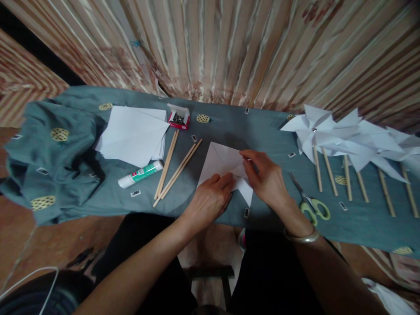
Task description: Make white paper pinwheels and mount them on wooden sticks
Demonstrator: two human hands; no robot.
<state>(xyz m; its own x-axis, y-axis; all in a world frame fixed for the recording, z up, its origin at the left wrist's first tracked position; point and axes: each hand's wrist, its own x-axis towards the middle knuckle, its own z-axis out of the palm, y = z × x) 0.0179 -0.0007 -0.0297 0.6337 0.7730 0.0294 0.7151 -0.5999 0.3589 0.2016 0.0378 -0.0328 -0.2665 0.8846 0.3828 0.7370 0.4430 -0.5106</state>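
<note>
A white square of paper with crease lines and cut flaps lies on the cloth in front of me. My left hand presses on its middle, fingers together, holding a folded-in flap down. At the paper's upper right corner, my right hand pinches the edge between thumb and forefinger. One loose flap points toward me below the hands. Scissors with green handles rest right of my right hand. Left of the paper lie several thin wooden sticks.
A glue stick lies beside a stack of white paper on the left. Behind the sticks stands an open red box of small metal pins. Several finished paper pinwheels on sticks lie at the right. A curtain hangs behind the cloth-covered table.
</note>
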